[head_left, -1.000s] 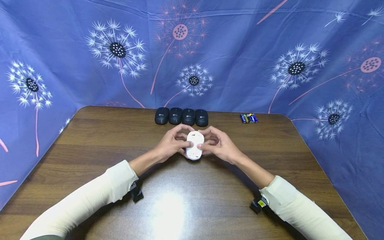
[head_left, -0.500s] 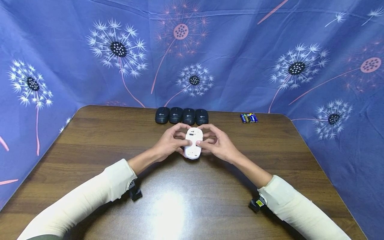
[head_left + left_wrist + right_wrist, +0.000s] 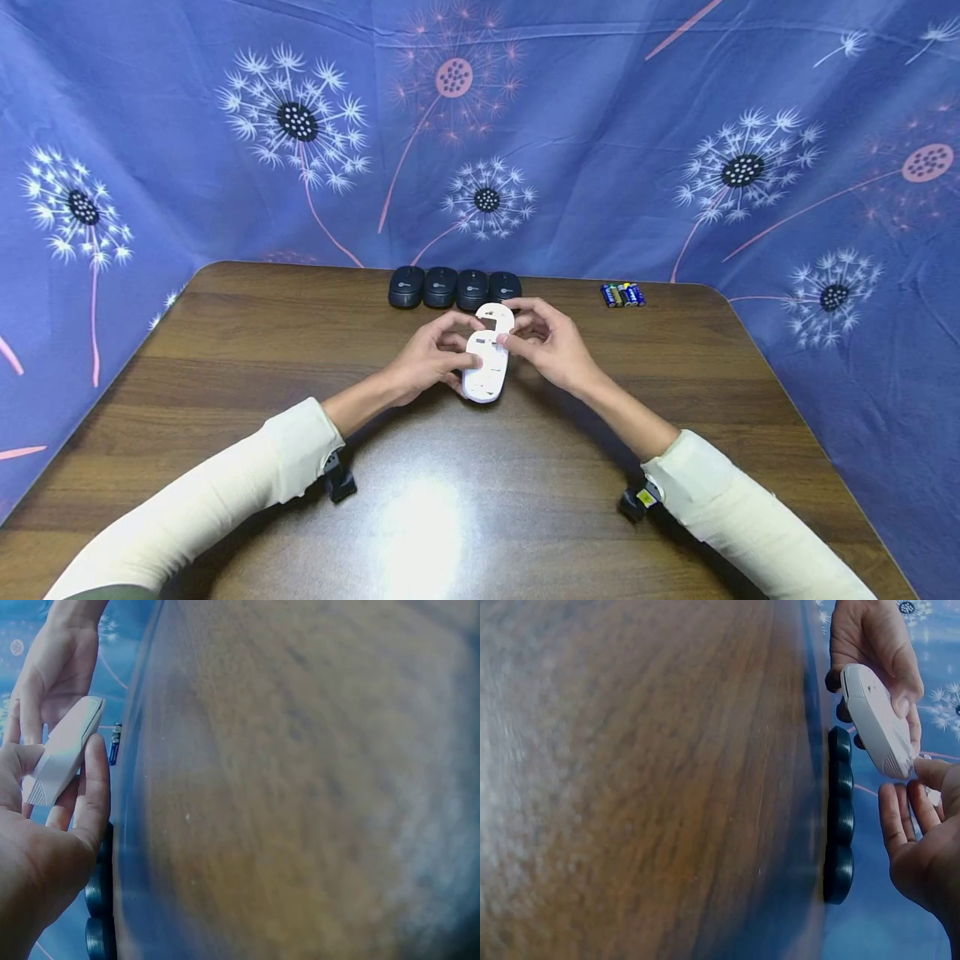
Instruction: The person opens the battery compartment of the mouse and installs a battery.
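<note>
Over the middle of the table, my left hand [image 3: 424,363] holds a white computer mouse [image 3: 486,377], underside up, thumb on its near-left face. At its far end, my right hand [image 3: 557,347] pinches a thin white cover [image 3: 504,313] with a cut-out, shifted away from the body and overlapping its far edge. A small dark slot shows on the mouse's underside. The left wrist view shows the mouse [image 3: 69,750] side-on between thumb and fingers. In the right wrist view the cover is mostly hidden behind my right fingers [image 3: 891,814].
A row of several black mice [image 3: 454,288] stands at the table's back edge, just beyond my hands. Several small batteries [image 3: 622,295] lie side by side at the back right. A blue dandelion-print cloth [image 3: 600,167] hangs behind the wooden table [image 3: 300,333].
The white cover has come away from the mouse's underside and slid toward the far side with my right hand. My left hand has stayed nearly in place, holding the body.
</note>
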`<state>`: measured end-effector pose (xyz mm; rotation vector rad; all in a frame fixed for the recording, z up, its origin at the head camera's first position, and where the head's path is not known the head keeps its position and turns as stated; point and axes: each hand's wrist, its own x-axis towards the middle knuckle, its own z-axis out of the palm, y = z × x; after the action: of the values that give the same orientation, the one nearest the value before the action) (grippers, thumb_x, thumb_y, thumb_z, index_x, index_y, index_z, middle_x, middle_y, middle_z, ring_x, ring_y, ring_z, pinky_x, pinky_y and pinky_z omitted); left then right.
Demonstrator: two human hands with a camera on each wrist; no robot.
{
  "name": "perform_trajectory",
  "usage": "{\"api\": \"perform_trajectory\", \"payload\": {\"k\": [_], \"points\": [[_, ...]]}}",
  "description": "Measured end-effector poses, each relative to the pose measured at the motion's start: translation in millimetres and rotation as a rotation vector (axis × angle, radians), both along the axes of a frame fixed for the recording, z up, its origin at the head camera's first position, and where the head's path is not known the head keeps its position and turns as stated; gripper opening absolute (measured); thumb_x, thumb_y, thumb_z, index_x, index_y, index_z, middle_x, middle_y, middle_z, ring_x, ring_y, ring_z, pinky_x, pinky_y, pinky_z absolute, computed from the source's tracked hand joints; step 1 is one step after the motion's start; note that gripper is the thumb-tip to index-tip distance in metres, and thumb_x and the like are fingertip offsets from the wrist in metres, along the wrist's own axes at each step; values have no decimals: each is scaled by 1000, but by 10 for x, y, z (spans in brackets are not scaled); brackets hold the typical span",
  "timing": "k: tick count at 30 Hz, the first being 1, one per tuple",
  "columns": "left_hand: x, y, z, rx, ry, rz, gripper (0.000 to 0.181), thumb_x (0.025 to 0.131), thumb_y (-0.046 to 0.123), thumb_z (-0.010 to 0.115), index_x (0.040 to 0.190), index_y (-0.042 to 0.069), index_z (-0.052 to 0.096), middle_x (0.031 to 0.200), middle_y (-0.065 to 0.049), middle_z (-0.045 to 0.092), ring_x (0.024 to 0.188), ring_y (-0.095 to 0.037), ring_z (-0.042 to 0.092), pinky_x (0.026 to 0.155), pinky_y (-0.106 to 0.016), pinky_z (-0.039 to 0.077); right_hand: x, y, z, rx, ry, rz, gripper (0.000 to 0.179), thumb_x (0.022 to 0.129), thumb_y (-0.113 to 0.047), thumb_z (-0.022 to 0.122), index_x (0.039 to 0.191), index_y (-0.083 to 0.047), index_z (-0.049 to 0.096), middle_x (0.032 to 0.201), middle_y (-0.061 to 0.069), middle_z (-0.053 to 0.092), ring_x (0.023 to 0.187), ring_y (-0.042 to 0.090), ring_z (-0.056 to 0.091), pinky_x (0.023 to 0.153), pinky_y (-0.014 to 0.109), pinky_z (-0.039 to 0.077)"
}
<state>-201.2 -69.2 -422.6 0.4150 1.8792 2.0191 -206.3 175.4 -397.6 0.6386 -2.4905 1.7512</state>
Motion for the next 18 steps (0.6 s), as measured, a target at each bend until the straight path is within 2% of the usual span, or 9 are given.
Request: {"api": "perform_trajectory", "payload": {"k": [4,8,10,13,18], "points": [[5,-3,0,-10,-8,-2,55,97,-9,75,148,4,59,102,-7,76,79,-20,74,61,-36,71,-13,35,7,-73,-67,-5,51,100,4,79,149,1,64,107,26,81,85,14,76,79,30,71],[-1,-16,-9,-14,-14,1,55,97,-9,75,149,5,59,101,-7,76,80,-19,75,61,-35,71,-14,63,33,-143,-126,-13,51,102,7,76,151,2,62,103,15,83,84,18,79,80,31,73],[-10,-25,-17,-10,-16,6,56,97,-10,75,149,5,58,101,-7,76,80,-19,75,61,-35,71,-5,82,52,-158,-147,-15,52,102,7,75,152,2,61,99,7,83,84,20,81,81,29,72],[-23,-35,-26,-8,-21,15,56,98,-10,75,149,6,58,100,-6,76,82,-20,75,61,-35,71,16,118,82,-166,-186,-8,53,102,8,75,153,2,60,96,2,83,85,22,82,82,30,73],[-22,-46,-21,-12,-26,25,56,97,-9,75,148,7,59,101,-7,76,83,-20,75,62,-36,71,60,201,95,-174,-244,4,55,102,10,74,154,5,57,95,1,83,86,25,82,84,35,75]]}}
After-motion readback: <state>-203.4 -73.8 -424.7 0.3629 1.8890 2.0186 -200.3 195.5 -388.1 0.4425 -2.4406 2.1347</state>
